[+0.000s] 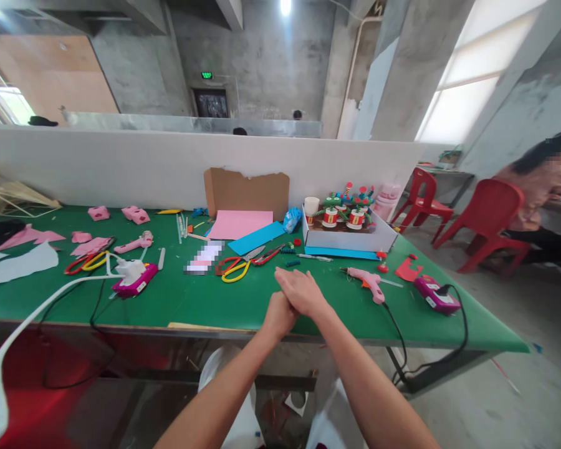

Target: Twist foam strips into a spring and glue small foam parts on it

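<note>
My two hands meet above the front edge of the green table. My left hand (279,313) is curled closed, its fingers mostly hidden behind my right hand. Whether anything lies inside it cannot be seen. My right hand (303,292) rests against it with fingers stretched out to the left. Just beyond them lie yellow-handled scissors (237,269), red-handled pliers (267,255) and short dark green coils (290,251). A pink glue gun (368,282) lies on the table to the right.
A white box (350,240) holds several red-and-white spool figures. Pink paper (243,224), a blue strip (256,237) and brown cardboard (247,194) are at the back. Magenta power strips (437,294) with cables sit on both sides. A person sits at right near red chairs (486,215).
</note>
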Available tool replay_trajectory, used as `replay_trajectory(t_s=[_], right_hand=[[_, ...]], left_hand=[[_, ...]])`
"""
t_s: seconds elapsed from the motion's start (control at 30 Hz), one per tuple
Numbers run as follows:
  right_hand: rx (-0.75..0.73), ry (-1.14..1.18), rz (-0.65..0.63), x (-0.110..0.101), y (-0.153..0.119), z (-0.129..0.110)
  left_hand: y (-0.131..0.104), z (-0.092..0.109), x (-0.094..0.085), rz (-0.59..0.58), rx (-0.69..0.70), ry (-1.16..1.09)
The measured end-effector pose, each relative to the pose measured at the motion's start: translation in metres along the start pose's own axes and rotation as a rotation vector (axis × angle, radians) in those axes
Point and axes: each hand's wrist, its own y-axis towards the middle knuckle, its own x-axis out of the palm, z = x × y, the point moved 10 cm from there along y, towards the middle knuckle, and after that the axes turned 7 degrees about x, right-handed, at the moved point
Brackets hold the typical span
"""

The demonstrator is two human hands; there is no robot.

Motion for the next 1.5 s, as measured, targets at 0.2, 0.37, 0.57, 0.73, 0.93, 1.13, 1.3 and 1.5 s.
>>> replay_trajectory(t_s=[0.2,0.37,0.57,0.73,0.93,1.13,1.3,1.5], right_hand=[[-0.111,0.699,-0.281,0.01,-0.012,-0.005],[-0.133,0.847,-0.089,0.012,-0.008,0.009],[-0.115,0.89,0.073,0.014,0.022,0.024],[0.052,0.891,0.416,-0.026,0.057,0.063],[0.117,0.565,0.731,-0.063,0.077,0.092],[0.061,0.321,0.6,-0.041,0.094,0.102],[-0.074,0.025,0.279,-0.007,0.106,0.085],[0.012,-0.014,0.338,-0.009,0.113,0.087]], left_hand=[[-0.015,-0.008,0.008,-0.11,-0.272,-0.426],[0.0,-0.03,-0.025,0.287,-0.375,-0.734],[0.022,-0.012,-0.02,-0.055,-0.095,-0.075],[0.036,0.01,-0.012,-0.31,0.163,0.129],[0.094,-0.033,-0.075,-0.06,0.016,0.539],[0.109,-0.063,-0.06,-0.331,-0.033,1.12],[0.111,-0.07,-0.047,-0.346,-0.046,1.198],[0.117,-0.069,-0.043,-0.264,-0.069,1.126]])
